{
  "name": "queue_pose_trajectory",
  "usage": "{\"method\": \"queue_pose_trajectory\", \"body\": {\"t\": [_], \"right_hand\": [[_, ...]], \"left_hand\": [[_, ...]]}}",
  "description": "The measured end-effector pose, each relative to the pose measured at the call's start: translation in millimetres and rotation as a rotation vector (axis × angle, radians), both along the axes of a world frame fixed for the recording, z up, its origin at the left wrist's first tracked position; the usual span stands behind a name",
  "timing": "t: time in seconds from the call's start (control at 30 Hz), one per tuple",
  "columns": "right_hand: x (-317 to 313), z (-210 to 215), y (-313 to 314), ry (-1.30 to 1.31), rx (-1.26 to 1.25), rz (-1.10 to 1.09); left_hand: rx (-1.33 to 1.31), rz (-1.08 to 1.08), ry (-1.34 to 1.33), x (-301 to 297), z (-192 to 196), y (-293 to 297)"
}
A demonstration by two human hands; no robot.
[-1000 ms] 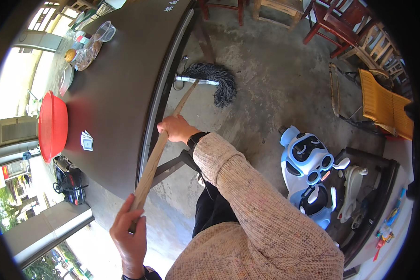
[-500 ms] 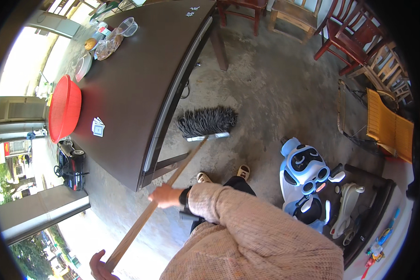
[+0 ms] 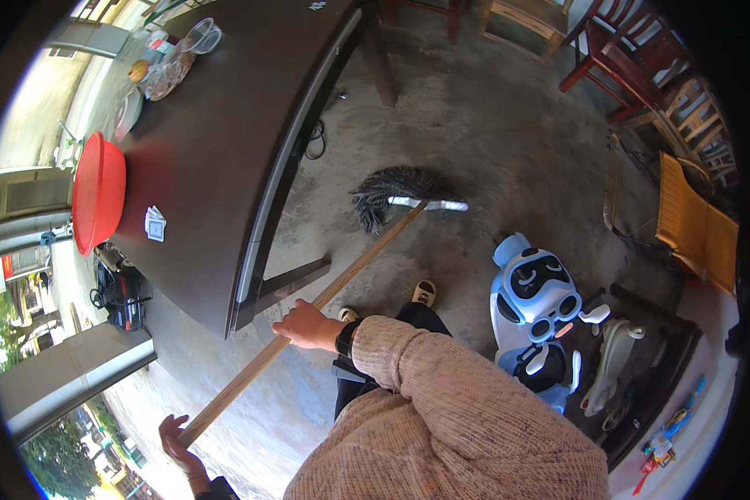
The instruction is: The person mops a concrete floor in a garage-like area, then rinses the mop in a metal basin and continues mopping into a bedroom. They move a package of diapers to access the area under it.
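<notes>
A mop with a long wooden handle (image 3: 342, 280) runs diagonally from lower left to the floor ahead. Its dark grey, shaggy head (image 3: 400, 185) lies on the concrete, swung out to one side of a white crossbar. My right hand (image 3: 305, 325), in a beige knit sleeve with a black band at the wrist, is closed round the middle of the handle. At the handle's upper end, my left hand (image 3: 182, 450) curls round the tip, its fingers partly hidden behind the wood.
A dark table (image 3: 200, 167) stands left, carrying a red basin (image 3: 100, 193), playing cards (image 3: 155, 223) and plastic tubs (image 3: 202, 37). A blue-and-white ride-on toy (image 3: 535, 287) stands right. Wooden chairs (image 3: 617, 62) and a yellow folding chair (image 3: 698, 218) line the far right.
The mop head has moved right and slightly farther away, and its strands now trail to the left. My right hand has shifted a little to the right; my left hand has risen into view.
</notes>
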State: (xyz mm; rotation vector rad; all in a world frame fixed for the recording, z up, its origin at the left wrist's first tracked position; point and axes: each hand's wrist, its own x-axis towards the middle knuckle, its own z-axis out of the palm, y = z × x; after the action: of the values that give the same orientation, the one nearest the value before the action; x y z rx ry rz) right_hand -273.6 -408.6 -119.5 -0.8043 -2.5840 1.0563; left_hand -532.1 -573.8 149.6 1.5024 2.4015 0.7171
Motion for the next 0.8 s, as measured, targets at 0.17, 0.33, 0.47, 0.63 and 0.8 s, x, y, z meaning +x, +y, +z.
{"method": "queue_pose_trajectory", "body": {"t": [0.17,0.33,0.47,0.63,0.8], "right_hand": [[82.8,-71.8,-1.6,0.078,0.1,-0.296],[239.9,-124.9,20.9,-0.334,0.082,-0.65],[306.3,-119.9,39.9,-0.566,0.132,-0.843],[227.7,-97.8,31.7,-0.707,0.091,-0.759],[72.4,-80.8,-20.7,-0.524,0.074,-0.488]], "left_hand": [[-0.217,-0.035,-0.329,54.6,-93.3,2.8],[-0.783,-0.186,-0.877,205.1,-181.4,72.2],[-0.92,-0.416,-0.881,283.2,-186.1,122.8],[-0.96,-0.412,-0.782,232.6,-148.2,113.6],[-0.993,-0.295,-0.82,67.3,-110.0,55.0]]}}
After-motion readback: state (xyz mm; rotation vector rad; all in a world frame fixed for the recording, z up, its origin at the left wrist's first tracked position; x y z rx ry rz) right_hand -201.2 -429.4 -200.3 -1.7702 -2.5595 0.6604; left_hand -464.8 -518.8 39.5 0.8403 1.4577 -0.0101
